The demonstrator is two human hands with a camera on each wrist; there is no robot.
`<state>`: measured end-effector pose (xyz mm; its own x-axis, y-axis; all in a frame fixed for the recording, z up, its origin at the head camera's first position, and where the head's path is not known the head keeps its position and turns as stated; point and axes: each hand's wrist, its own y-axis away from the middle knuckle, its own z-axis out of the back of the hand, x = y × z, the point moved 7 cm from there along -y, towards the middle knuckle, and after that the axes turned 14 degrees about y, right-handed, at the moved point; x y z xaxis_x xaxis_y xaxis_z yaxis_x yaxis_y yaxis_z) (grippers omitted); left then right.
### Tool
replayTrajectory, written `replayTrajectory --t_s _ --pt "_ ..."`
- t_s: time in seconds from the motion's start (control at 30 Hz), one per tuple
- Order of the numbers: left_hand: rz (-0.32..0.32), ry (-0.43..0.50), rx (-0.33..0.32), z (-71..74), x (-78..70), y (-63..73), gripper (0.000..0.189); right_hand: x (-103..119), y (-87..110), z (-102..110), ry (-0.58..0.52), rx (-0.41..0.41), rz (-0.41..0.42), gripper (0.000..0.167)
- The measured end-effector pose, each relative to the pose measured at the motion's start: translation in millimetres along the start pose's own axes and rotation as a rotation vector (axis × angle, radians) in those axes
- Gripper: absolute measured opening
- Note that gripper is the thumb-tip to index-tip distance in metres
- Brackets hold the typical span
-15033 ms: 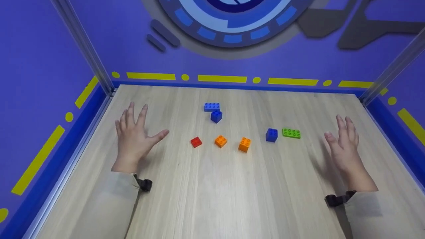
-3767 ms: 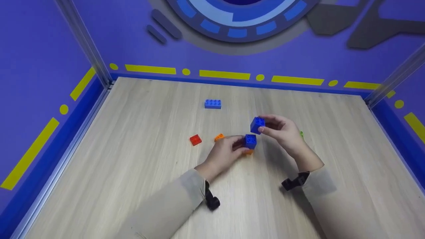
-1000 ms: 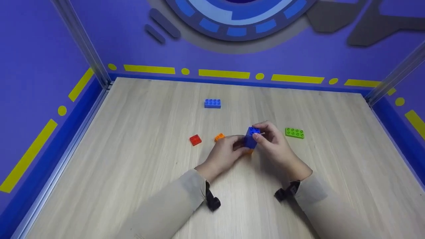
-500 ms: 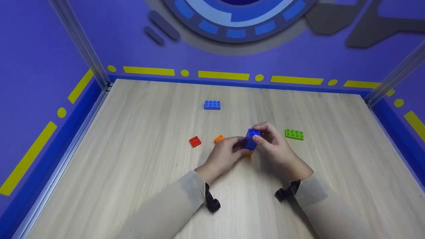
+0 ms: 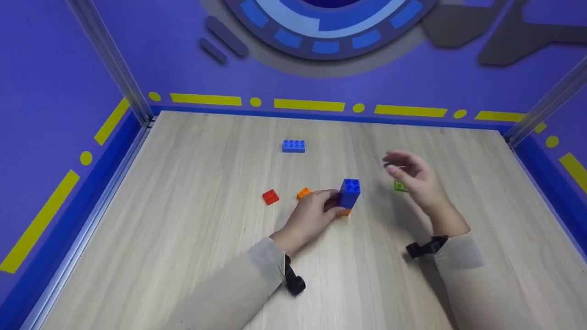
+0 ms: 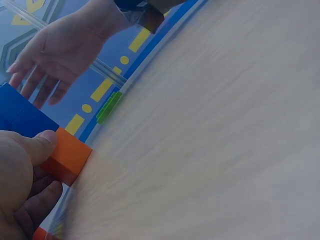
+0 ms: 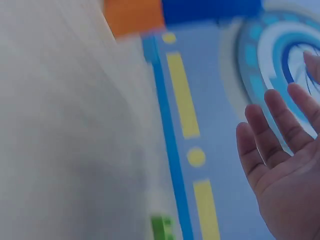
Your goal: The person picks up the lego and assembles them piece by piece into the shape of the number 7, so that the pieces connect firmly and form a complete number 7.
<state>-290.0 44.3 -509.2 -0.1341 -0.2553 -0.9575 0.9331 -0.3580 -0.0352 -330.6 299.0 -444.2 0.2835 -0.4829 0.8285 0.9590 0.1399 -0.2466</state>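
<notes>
A tower of two dark blue bricks on an orange brick stands upright on the table. My left hand grips it low from the left, thumb and fingers around the orange brick and the lower blue one. In the left wrist view the thumb presses near the seam between the orange brick and the blue bricks. My right hand is raised to the right of the tower, holding nothing, its fingers loosely bent. It partly covers a green flat brick lying beyond it.
A red brick and a smaller orange brick lie left of the tower, the latter partly behind my left hand. Farther back sits a lighter blue long brick. Blue-purple panels wall the table's back and sides.
The second blue brick was lowered onto the first, stacking the tower. Over the last half second my right hand let go and moved right toward the green brick; my left hand kept its grip.
</notes>
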Motion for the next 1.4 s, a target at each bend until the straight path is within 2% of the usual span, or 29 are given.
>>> replayTrajectory --t_s 0.17,0.27,0.4,0.53,0.6,0.67,0.8,1.07,1.2,1.4 --pt "-0.008 0.013 0.007 -1.5 -2.8 -2.3 0.051 -33.1 -4.1 40.9 -0.068 -0.075 -0.058 0.035" --pt "-0.001 0.017 0.006 -2.9 -1.2 -3.1 0.051 -61.9 -2.0 57.8 -0.035 -0.101 -0.12 0.036" --pt "0.014 0.016 -0.001 -3.1 2.2 -2.6 0.053 -95.0 3.6 69.1 0.046 -0.116 -0.19 0.04" --pt "0.007 0.014 -0.011 -0.8 0.4 -2.4 0.052 -113.1 6.0 72.2 0.075 -0.122 -0.21 0.042" --pt "0.001 0.012 -0.014 -0.1 -0.8 -2.6 0.051 -117.1 7.4 73.7 0.123 -0.127 -0.208 0.045" --pt "0.003 0.011 -0.012 -0.2 -0.7 -2.2 0.051 -117.8 9.8 74.4 0.216 -0.129 -0.192 0.045" --pt "0.023 0.01 -0.008 -1.1 2.2 -0.2 0.052 -116.9 14.6 71.6 0.336 -0.098 -0.168 0.042" --pt "0.009 0.014 -0.014 0.4 3.9 2.1 0.05 -116.2 16.2 59.7 0.547 0.075 -0.111 0.05" --pt "0.021 0.03 -0.004 -0.2 6.0 3.5 0.05 -118.1 18.8 55.4 0.587 0.112 -0.106 0.044" --pt "0.017 0.052 -0.012 -0.4 6.8 2.7 0.049 -115.2 17.7 58.3 0.567 0.071 -0.147 0.04"
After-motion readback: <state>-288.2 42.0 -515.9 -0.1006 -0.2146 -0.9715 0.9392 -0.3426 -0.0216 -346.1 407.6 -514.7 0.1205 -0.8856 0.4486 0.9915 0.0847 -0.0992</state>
